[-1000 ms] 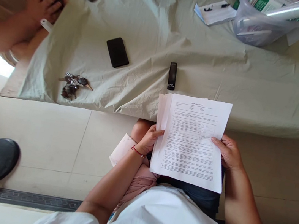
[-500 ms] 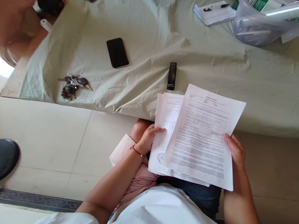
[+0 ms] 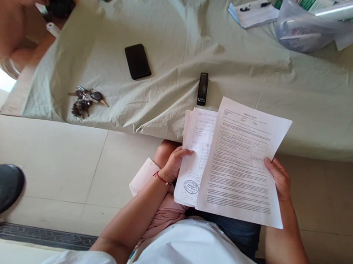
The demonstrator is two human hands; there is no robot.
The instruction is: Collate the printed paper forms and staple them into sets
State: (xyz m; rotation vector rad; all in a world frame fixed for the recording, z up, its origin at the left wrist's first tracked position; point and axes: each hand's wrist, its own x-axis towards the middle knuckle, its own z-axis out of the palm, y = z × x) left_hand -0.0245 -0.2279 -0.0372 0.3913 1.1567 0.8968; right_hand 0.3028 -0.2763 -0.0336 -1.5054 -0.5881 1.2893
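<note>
Head view showed the right hand pinching the top sheet at its right edge, long axis away from the body, overlapping the stack gripped by the left hand.

This looks like a makeshift office desk in a plain room: a table draped in a wrinkled grey-green cloth, printed forms with a round stamp, a stapler, a clipboard with pen, phones, keys, and pale floor tiles below.
</note>
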